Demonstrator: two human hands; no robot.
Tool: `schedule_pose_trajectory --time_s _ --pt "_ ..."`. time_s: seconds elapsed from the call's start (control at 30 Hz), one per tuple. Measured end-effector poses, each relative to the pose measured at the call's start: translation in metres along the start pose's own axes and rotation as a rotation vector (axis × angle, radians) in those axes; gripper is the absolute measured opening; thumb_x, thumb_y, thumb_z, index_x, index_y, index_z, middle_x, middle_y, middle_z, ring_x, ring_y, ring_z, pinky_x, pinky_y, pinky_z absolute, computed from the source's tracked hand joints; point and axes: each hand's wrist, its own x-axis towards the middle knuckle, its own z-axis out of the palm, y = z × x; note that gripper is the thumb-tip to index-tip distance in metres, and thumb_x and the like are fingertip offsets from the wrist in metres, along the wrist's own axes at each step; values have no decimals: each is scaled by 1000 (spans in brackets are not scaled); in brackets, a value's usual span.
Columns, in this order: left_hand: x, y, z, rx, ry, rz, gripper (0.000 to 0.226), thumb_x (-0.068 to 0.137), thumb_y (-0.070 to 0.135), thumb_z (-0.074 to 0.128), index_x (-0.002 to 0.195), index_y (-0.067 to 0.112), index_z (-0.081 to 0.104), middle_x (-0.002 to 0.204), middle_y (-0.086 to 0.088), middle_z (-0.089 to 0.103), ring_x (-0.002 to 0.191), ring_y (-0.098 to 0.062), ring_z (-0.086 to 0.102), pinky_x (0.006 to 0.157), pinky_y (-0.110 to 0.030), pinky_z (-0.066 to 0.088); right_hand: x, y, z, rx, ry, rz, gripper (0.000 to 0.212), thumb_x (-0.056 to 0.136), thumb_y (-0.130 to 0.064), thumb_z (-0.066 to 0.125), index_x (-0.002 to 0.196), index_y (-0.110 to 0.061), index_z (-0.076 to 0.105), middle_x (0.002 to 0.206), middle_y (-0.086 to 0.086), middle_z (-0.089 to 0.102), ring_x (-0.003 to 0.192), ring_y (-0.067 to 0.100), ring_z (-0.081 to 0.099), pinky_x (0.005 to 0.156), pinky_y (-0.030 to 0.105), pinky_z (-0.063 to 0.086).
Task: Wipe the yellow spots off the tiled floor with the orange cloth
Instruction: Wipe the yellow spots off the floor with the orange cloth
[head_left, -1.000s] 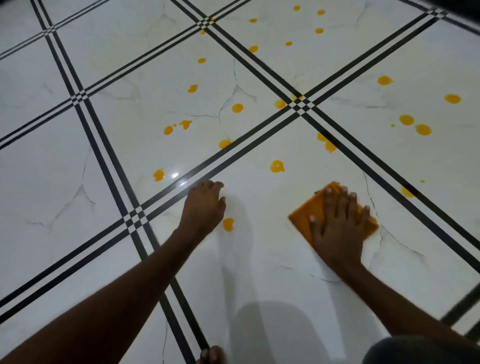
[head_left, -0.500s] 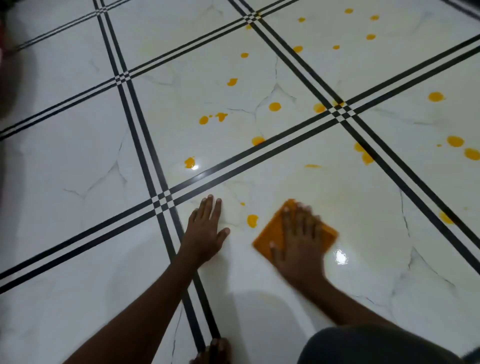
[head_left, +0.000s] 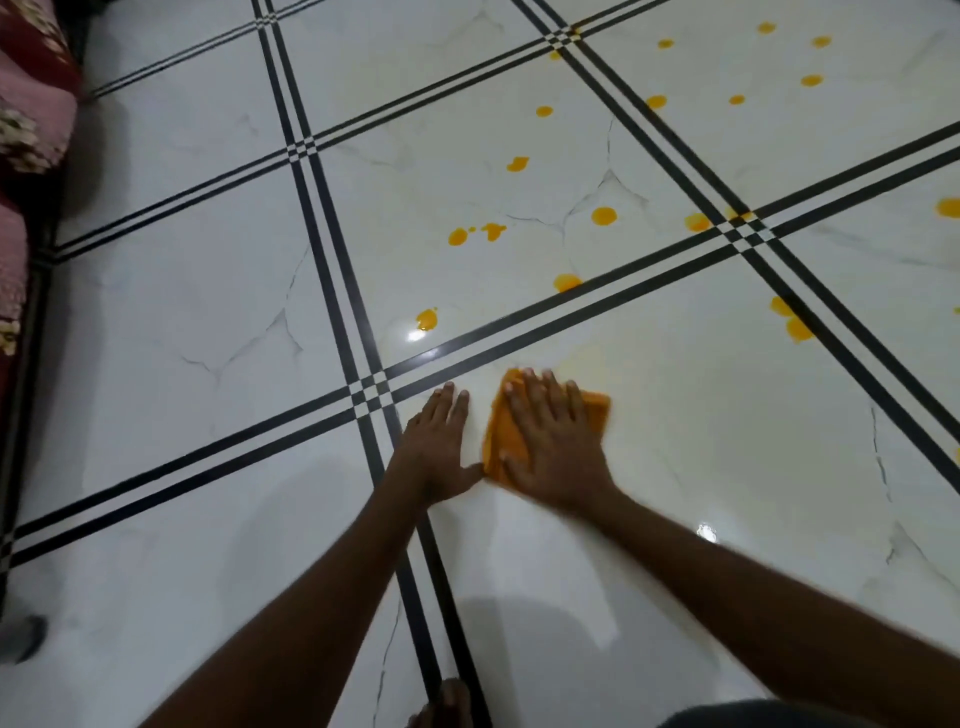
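Note:
My right hand (head_left: 550, 441) presses flat on the folded orange cloth (head_left: 597, 408), which lies on the white tiled floor (head_left: 727, 441) just right of a black line crossing. My left hand (head_left: 439, 447) rests flat on the tile right beside the cloth, fingers spread, its thumb touching the cloth's lower corner. Several yellow spots dot the tiles beyond: one close spot (head_left: 427, 318), a pair (head_left: 475, 234), a round spot (head_left: 603, 215) and two by the right line (head_left: 789, 319). A faint yellowish smear (head_left: 587, 358) shows just above the cloth.
A dark red and pink flowered fabric piece of furniture (head_left: 21, 130) runs along the left edge. My toes (head_left: 447, 706) show at the bottom, and my knee in dark cloth (head_left: 769, 719) at the bottom right. More yellow spots (head_left: 810, 80) lie at the far right.
My right hand has slid the cloth leftward over the spot next to my left hand, which no longer shows. The spot above it is smeared away. The view has shifted left.

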Motion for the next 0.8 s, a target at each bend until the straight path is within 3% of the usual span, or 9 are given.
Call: schedule_pose_trajectory --time_s 0.17,0.23,0.3,0.37,0.43,0.57,0.67,0.73,0.8 --pt "-1 -8 -15 60 -19 18 93 93 48 57 159 19 -1 167 -8 -7 155 -25 -4 125 -45 10 2 131 -35 -29 133 557 81 95 -59 32 162 -15 20 167 20 24 154 43 20 123 61 14" --pt "1 1 -16 39 20 18 95 91 54 56 160 19 0 167 -9 -7 154 -27 -3 123 -45 10 -34 117 -40 -56 188 686 84 94 -57 33 163 -12 15 166 25 21 153 46 19 122 63 15" --pt "3 15 -11 33 1 24 107 87 64 56 159 16 -6 165 -11 -17 154 -28 -10 123 -46 6 -42 60 -28 -14 148 582 88 92 -58 37 164 -12 13 168 24 17 154 46 15 123 63 11" --pt "8 20 0 49 -36 31 125 77 79 55 157 13 -16 161 -11 -28 151 -29 -22 122 -47 -3 -17 20 -12 10 54 262 89 93 -63 37 164 -17 12 171 17 9 158 40 7 126 60 5" --pt "11 15 8 78 -41 42 135 69 88 53 155 14 -21 158 -10 -34 149 -27 -28 121 -46 -7 33 31 -11 -6 14 78 87 94 -67 34 164 -21 12 172 11 9 159 35 8 127 56 3" --pt "15 15 10 57 59 49 128 71 87 49 157 18 -17 162 -9 -26 151 -25 -22 124 -48 -3 37 134 -39 2 128 508 82 95 -61 34 163 -18 19 169 16 21 155 39 19 125 59 10" --pt "35 41 3 -1 125 97 122 75 85 47 159 16 -10 165 -11 -18 153 -27 -15 124 -49 1 -24 124 -44 -40 206 735 83 94 -58 33 163 -15 15 168 22 20 153 44 19 123 63 13" --pt "46 54 -1 -6 105 105 123 75 85 47 158 15 -10 165 -10 -19 153 -26 -17 124 -50 1 -32 76 -28 -41 158 641 86 93 -59 35 164 -14 15 169 22 16 155 44 15 125 62 6" --pt "47 54 0 -6 99 111 126 73 87 47 158 15 -12 164 -9 -22 152 -24 -19 124 -48 -1 1 51 -17 -32 67 349 85 94 -62 35 164 -19 15 170 16 14 157 40 12 126 59 3"
